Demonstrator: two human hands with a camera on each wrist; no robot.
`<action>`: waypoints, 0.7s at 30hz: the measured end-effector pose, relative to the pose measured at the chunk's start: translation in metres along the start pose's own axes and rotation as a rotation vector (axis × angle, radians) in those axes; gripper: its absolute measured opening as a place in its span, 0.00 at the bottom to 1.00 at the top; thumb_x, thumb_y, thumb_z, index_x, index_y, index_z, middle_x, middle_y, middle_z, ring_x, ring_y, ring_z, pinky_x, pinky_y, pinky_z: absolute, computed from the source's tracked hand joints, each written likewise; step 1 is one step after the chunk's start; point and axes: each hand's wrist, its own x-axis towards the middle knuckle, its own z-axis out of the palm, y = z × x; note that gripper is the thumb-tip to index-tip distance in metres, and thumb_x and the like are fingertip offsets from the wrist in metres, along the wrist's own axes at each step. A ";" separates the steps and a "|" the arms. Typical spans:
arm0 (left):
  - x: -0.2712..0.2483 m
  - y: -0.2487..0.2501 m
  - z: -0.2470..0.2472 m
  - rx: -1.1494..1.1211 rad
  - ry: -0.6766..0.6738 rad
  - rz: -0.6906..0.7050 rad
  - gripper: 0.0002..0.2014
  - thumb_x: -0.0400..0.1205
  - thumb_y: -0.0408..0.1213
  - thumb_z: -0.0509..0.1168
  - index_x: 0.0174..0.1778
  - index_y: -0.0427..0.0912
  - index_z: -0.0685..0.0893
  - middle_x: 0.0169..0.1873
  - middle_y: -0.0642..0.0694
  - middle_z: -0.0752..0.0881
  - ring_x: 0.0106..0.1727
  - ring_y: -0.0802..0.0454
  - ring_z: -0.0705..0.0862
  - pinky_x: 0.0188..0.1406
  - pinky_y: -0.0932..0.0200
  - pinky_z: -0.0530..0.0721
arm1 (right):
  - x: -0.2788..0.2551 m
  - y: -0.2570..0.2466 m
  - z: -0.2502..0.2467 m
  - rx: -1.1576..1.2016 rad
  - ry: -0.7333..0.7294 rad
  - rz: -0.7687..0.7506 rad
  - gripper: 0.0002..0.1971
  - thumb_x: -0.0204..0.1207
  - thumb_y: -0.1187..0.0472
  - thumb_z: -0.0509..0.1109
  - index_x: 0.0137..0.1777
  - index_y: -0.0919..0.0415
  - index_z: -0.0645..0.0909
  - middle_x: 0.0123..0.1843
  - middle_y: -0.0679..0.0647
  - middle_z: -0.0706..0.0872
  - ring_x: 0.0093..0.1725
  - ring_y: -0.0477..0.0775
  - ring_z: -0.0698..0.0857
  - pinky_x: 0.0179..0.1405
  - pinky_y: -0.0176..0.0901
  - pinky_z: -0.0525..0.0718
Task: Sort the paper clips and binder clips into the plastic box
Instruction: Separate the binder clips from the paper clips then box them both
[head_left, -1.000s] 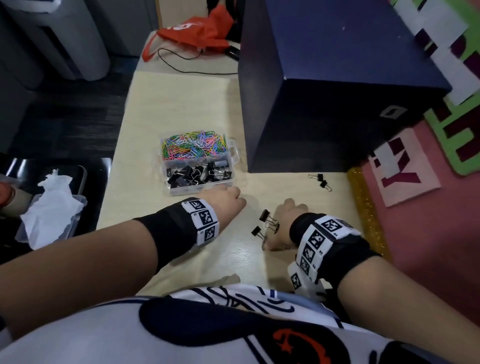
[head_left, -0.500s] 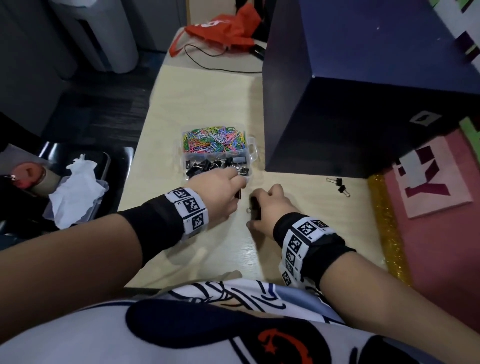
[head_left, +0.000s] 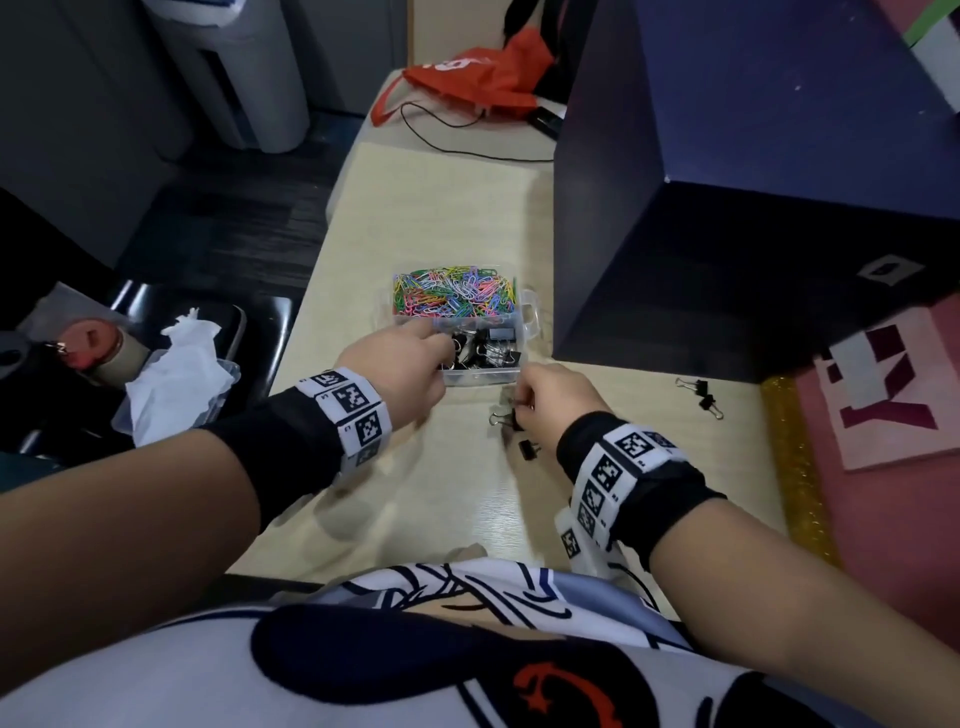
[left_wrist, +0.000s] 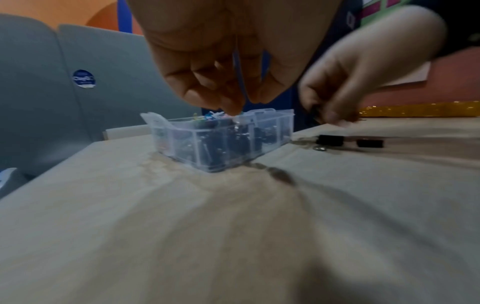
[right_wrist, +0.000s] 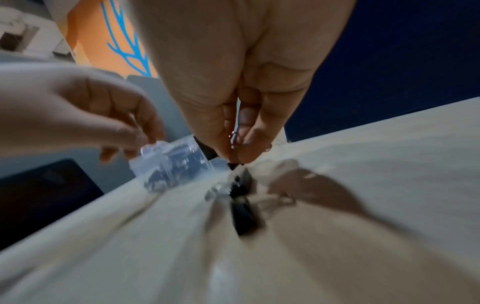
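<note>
A: Two hands have shifted since half a second ago. The left hand (head_left: 402, 358) has moved from the table (head_left: 415, 208) up over the box (head_left: 480, 378), fingers bunched above the near compartment of black binder clips (head_left: 488, 345). Whether it holds anything, I cannot tell.

B: And the right hand (head_left: 553, 397)?

A: It has lifted toward the box's near right corner, pinching a held clip (right_wrist: 205, 150) between thumb and fingers. Two loose clips (head_left: 519, 434) now lie exposed beside it.

B: Unchanged items?

A: Paper clips (head_left: 452, 291) fill the far compartment; a far pair (head_left: 701, 397) stays to the right.

B: Obscured?

A: Both wrist views are blurred. The left fingertips (left_wrist: 233, 107) hide the box's contents beneath.
</note>
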 end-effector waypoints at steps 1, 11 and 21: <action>0.000 0.003 0.002 0.010 -0.031 0.005 0.13 0.80 0.40 0.61 0.59 0.44 0.82 0.56 0.43 0.81 0.56 0.40 0.83 0.49 0.49 0.83 | 0.002 -0.004 -0.006 0.036 0.054 -0.006 0.02 0.75 0.63 0.67 0.45 0.56 0.78 0.51 0.55 0.81 0.52 0.59 0.82 0.51 0.41 0.76; 0.001 0.045 0.016 0.086 -0.207 0.271 0.17 0.82 0.42 0.57 0.67 0.48 0.78 0.62 0.46 0.76 0.62 0.44 0.78 0.53 0.52 0.81 | 0.013 0.016 -0.029 0.005 0.113 0.313 0.20 0.79 0.52 0.63 0.69 0.57 0.73 0.69 0.59 0.73 0.68 0.63 0.74 0.63 0.53 0.76; 0.011 0.067 0.045 0.302 -0.339 0.352 0.23 0.81 0.46 0.61 0.74 0.59 0.67 0.72 0.48 0.67 0.70 0.40 0.69 0.59 0.42 0.78 | -0.002 0.097 -0.021 -0.050 0.054 0.745 0.35 0.80 0.48 0.61 0.83 0.58 0.52 0.86 0.59 0.42 0.82 0.68 0.51 0.77 0.63 0.62</action>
